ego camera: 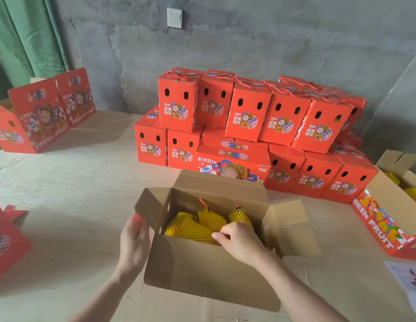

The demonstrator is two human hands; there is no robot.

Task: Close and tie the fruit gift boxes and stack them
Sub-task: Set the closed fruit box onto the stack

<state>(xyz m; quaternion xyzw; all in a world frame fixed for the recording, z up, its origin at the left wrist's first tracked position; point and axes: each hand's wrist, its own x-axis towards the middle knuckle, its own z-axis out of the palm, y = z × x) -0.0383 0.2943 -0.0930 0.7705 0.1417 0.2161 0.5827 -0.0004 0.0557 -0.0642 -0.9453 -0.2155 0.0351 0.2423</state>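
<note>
Rough grey concrete wall [272,43] closes the back of the room, with a white switch plate [174,17] high on it and a green curtain [28,36] hanging at the far left. Everything sits on a pale wooden surface [74,182].

Well to the left of the left hand, a red box corner [7,240] juts in from the frame edge. Farther off on that side stand 2 opened red boxes [39,117], lids up, printed with "FRESH FRUIT".

The left hand [133,242] is at the left end of the open gift box [202,263]. Its fingers are stretched out and laid against the outer face of the left side flap. They are blurred, so I cannot tell where the thumb lies.

This box sits between the 2 hands, all 4 flaps raised and its brown inside showing. It holds foam-netted fruit [197,226], yellow and packed close, with a red rope handle [203,203] poking up at the back wall.

The right hand [239,240] reaches down inside the box from the near right. Its fingers are curled onto the fruit's yellow netting and its thumb points left along it.

Beyond both hands, against the wall, rises the stack of closed red gift boxes [249,117], 2 tiers high, with 1 box lying lengthwise in front.

Right of the right hand another open box [388,205] shows more yellow netting, and a white sheet [407,282] lies near the frame edge.
</note>
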